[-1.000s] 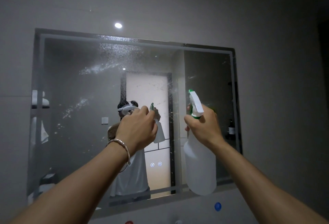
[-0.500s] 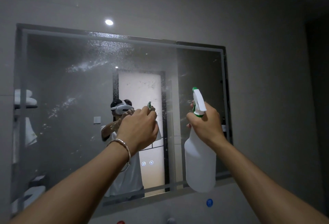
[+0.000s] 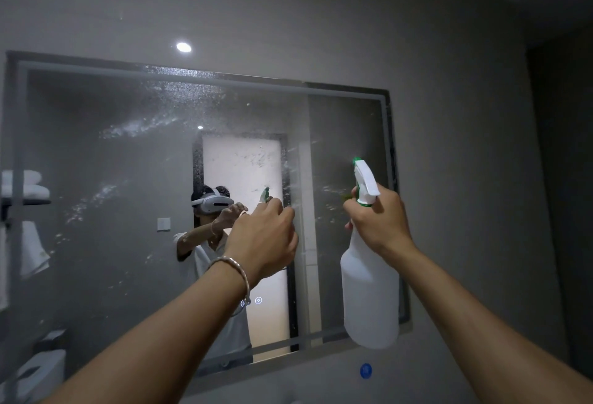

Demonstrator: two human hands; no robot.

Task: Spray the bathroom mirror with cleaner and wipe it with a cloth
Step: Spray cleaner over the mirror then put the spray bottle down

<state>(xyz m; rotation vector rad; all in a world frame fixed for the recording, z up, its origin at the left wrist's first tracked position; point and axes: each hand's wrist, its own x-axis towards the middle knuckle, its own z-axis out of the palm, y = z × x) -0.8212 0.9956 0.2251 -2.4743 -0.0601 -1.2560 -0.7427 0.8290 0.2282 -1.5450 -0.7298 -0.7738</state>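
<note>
Midway up the spattered mirror, right hand grips the bottle by its neck: light, likely slick plastic; left hand curls, contents unclear.

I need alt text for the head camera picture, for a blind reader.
A person's right hand holds a white spray bottle up to a wall mirror flecked with spray droplets. The left hand, a bracelet on its wrist, is raised beside it with curled fingers; no cloth shows.

Mirror: two lit round symbols near six o'clock, too small for me to read.
Blue sticker: unreadable blur.
</note>
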